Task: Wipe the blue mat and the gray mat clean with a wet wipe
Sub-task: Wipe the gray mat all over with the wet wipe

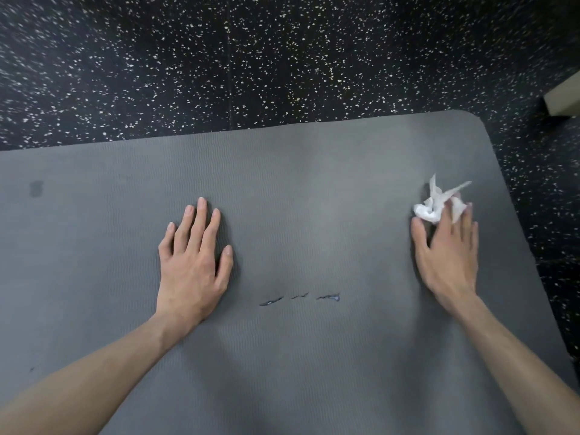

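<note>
Landmark: the gray mat (282, 189) lay across the speckled black floor (251, 58), its rounded far-right corner in view and its long axis running left to right.

Right hand: the right hand (445, 255) lay near the mat's right end, fingers nearly straight and pressing a crumpled wet wipe (439, 205) against the mat; the wipe bunched out beyond the fingertips, toward the mat's far edge.

Left hand: the left hand (194, 262) rested flat on the mat near its middle, fingers spread and straight, holding nothing; by my reading it braced the mat.

Key relation: three short wet streaks (298, 299) sat on the mat between the two hands, nearer the person than either set of fingertips. From the wipe they lay to the left and back toward the person. The right hand, carrying the wipe, was the one placed to reach them.

Other mark: a dark smudge (36, 188) sat near the mat's far-left part, well apart from the wipe.

Blue mat: not in view.

Off the mat: a pale block (563, 98) showed past the mat's far-right corner, cut off by the frame.

Stage, as a judgement: wiping of the gray mat looked under way, with streaks and smudge left.
</note>
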